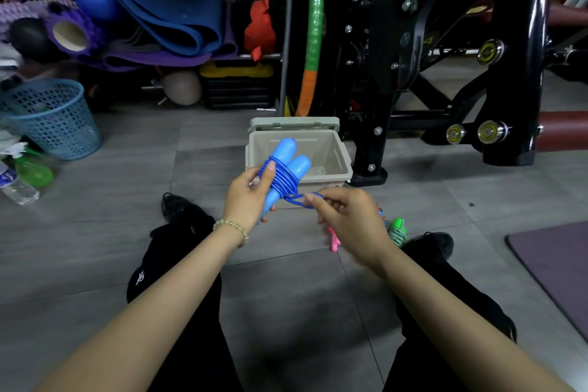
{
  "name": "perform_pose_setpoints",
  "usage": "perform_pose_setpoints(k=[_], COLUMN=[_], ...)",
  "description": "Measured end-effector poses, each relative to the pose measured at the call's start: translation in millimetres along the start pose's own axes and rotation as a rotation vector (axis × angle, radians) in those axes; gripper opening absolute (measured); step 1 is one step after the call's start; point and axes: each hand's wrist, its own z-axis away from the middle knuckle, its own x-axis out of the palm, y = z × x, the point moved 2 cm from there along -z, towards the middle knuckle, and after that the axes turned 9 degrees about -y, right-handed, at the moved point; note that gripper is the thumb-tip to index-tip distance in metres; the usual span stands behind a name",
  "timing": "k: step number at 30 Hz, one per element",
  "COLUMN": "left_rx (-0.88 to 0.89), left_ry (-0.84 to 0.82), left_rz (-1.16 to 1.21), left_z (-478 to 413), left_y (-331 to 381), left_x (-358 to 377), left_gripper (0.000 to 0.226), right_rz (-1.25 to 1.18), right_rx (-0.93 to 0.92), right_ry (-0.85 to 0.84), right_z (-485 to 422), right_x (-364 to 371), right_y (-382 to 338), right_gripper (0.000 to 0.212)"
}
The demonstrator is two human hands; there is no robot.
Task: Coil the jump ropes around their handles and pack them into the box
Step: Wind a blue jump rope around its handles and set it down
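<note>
Rope in pink (334,242) sits mostly behind right hand (350,219).

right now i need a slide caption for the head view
Left hand grips the coiled blue jump rope, right hand pinches its loose loop, open beige box just beyond.

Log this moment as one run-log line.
step: coiling blue rope | left hand: grips handles | right hand: pinches rope loop | box: open | green rope: on floor
</note>
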Motion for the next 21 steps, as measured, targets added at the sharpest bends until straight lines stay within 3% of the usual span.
perform_pose_setpoints(k=[6,10,16,21], left_rx=[0.114,0.118,0.089,0.128], left_ry=[-0.147,-0.239,-0.338,-0.292], left_rz=[-0.122,-0.164,0.195,0.116], left_z=[19,30,30,26], left_y=[8,13,17,15], left_x=[17,23,24,19], left_gripper=[0.023,0.027,0.02,0.013], right_rz=[-0.412,-0.408,-0.376,-0.257], right_rx=[-0.03,-0.052,-0.069,-0.098], right_ry=[0.019,-0.019,-0.024,-0.03], right_z=[-12,-15,-10,-9], right_x=[-6,-7,-13,-13], right_y=[-18,-16,-10,-13], right_gripper=[0.024,0.024,0.021,0.009])
